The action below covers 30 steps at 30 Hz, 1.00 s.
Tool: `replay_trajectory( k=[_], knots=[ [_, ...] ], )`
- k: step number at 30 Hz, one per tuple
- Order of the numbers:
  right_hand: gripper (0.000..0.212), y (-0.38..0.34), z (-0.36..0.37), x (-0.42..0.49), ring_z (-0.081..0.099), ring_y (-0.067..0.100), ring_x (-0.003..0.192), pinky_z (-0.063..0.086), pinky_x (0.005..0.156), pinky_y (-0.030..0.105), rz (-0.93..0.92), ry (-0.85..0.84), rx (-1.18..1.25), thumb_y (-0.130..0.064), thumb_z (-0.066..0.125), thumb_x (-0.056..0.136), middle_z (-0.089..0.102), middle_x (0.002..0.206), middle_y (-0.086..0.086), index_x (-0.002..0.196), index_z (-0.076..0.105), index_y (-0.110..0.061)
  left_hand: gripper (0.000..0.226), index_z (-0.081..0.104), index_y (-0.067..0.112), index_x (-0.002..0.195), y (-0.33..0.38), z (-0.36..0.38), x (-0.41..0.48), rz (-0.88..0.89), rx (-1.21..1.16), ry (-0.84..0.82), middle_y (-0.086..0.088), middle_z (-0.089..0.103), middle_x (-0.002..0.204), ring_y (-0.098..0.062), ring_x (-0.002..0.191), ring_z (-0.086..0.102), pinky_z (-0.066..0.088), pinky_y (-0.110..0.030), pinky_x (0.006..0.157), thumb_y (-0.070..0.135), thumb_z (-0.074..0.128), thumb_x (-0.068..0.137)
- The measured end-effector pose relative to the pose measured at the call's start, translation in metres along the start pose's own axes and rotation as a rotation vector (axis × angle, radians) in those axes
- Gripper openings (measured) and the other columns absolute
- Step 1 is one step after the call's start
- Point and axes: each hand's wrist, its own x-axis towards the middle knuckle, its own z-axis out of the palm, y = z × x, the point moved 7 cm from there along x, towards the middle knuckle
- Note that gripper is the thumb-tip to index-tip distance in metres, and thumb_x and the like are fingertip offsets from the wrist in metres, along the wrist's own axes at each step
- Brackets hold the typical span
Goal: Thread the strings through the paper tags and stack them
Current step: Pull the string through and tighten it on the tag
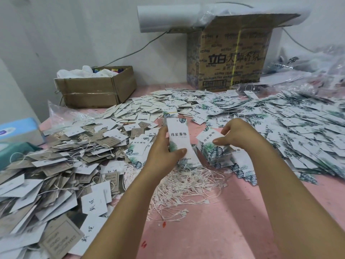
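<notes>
– Pink tabletop (pixel 233 221), pale wall behind, big carton (pixel 229 58) at the back. We log tags everywhere: loose leaf-print tags (pixel 298 128) heaped to the right, grey and white strung tags (pixel 56 165) heaped to the left.
– And the hands?
– Left hand (pixel 164 146) grips a tall tag (pixel 177 133) upright, thumb across its lower face, fingers behind. Cd be more than one card in that grip; we can't tell. Right hand (pixel 237 135) curls round a squared stack (pixel 212 149) of the same tags lying just beside, thumb on the near side, fingers over the far side.
– Strings?
– White strings (pixel 183 186) in a tangle on the tabletop, below both hands and nearer us. None in either hand as far as we see.
– Handling, our est.?
– Card stock: light, stiff across the face, but thin, so corners prob. crease if pinched hard. Surface looks smooth, so a stack may slide & fan out unless squeezed by its edges, as the right hand does. Single tag: hold by the long edges low down, leaving the top end free, where we'd expect the hole (too small to see).
– And the strings?
– Limp, v. light, likely to snag on each other. We'd pull one by the small tab at its end, not from mid-tangle.
</notes>
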Motion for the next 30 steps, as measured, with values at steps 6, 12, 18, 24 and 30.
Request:
replay_trajectory(
  k=[6, 12, 18, 24, 30],
  knots=[
    [0.021, -0.003, -0.006, -0.001, 0.04, 0.013, 0.053, 0.028, 0.048, 0.024, -0.012, 0.014, 0.154, -0.023, 0.071, 0.081, 0.049, 0.066, 0.001, 0.077, 0.056, -0.009, 0.057, 0.039, 0.037, 0.113, 0.001, 0.005, -0.001, 0.012, -0.027, -0.044, 0.007, 0.064, 0.102, -0.017, 0.096, 0.063, 0.056, -0.028, 0.069, 0.006, 0.072, 0.08],
    [0.025, -0.027, -0.014, -0.007, 0.037, 0.014, 0.051, 0.031, 0.048, 0.023, -0.208, 0.07, 0.451, -0.018, 0.067, 0.085, 0.043, 0.063, 0.003, 0.069, 0.048, -0.013, 0.057, 0.043, 0.03, 0.114, 0.002, -0.002, -0.002, -0.007, -0.034, 0.029, -0.005, 0.065, 0.107, -0.025, 0.098, 0.064, 0.056, -0.043, 0.08, 0.007, 0.077, 0.075],
    [0.021, -0.048, -0.003, -0.016, 0.04, 0.01, 0.052, 0.035, 0.05, 0.021, -0.354, -0.071, 0.589, -0.017, 0.069, 0.081, 0.046, 0.06, 0.001, 0.071, 0.051, -0.015, 0.045, 0.047, 0.033, 0.099, 0.014, 0.002, -0.004, 0.055, -0.211, 0.006, -0.003, 0.067, 0.093, -0.009, 0.069, 0.07, 0.053, -0.02, 0.053, 0.001, 0.071, 0.079],
    [0.027, -0.062, 0.013, -0.025, 0.037, -0.001, 0.037, 0.03, 0.039, 0.011, -0.41, -0.222, 0.489, -0.022, 0.07, 0.081, 0.042, 0.038, -0.014, 0.063, 0.052, -0.012, 0.041, 0.046, 0.033, 0.099, 0.022, 0.002, -0.004, 0.107, -0.275, -0.004, 0.008, 0.07, 0.08, -0.005, 0.064, 0.067, 0.05, -0.018, 0.055, 0.006, 0.071, 0.081],
    [0.031, -0.068, 0.01, -0.037, 0.037, 0.0, 0.037, 0.029, 0.041, 0.012, -0.461, -0.339, 0.539, -0.009, 0.064, 0.085, 0.045, 0.038, -0.013, 0.058, 0.049, -0.013, 0.013, 0.053, 0.028, 0.106, 0.029, 0.006, -0.008, 0.12, -0.299, -0.049, -0.004, 0.066, 0.096, -0.016, 0.081, 0.064, 0.053, -0.026, 0.062, 0.021, 0.054, 0.094]
  ],
)
